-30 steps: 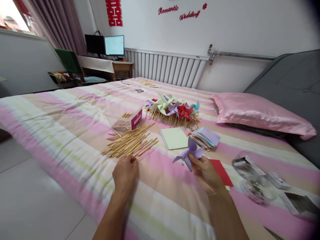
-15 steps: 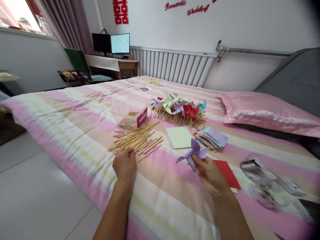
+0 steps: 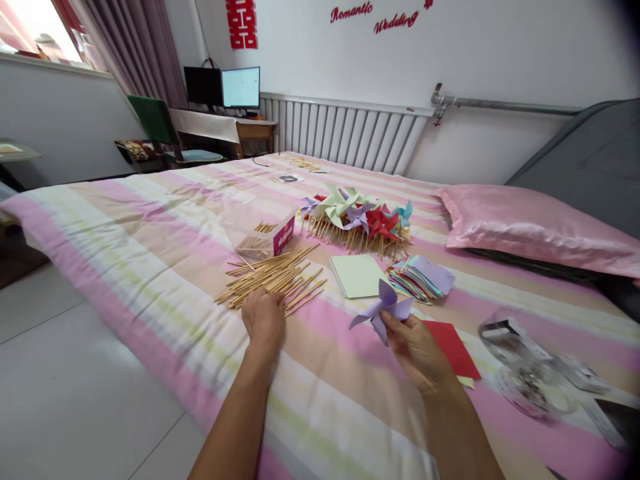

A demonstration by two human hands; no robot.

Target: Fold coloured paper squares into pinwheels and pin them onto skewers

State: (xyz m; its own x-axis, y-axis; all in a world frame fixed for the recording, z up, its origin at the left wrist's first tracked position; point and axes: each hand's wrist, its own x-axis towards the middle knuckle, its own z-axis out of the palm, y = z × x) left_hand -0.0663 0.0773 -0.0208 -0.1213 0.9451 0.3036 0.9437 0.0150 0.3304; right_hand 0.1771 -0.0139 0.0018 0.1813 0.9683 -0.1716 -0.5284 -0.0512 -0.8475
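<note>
My right hand [image 3: 417,350] pinches a purple paper pinwheel [image 3: 383,312] between thumb and fingers. The pinwheel's blades are folded and no stick shows on it. My left hand [image 3: 263,316] is closed, its fingertips at the near ends of a loose pile of thin wooden sticks [image 3: 273,273]. What its fingers hold, if anything, is hidden by the hand. Behind the pile stands a clear plastic box [image 3: 255,245] with more sticks inside. Finished pinwheels [image 3: 345,213] in green, purple, red and blue lie on sticks farther back.
A pale green paper stack [image 3: 359,275] and a fanned pile of coloured papers [image 3: 423,277] lie mid-bed. Red paper [image 3: 453,350] is beside my right wrist. A clear round container [image 3: 535,387] with small pieces sits at right, below a pink pillow [image 3: 540,223].
My left hand has shifted right along the near edge of the stick pile. My right hand and the purple pinwheel have barely moved.
</note>
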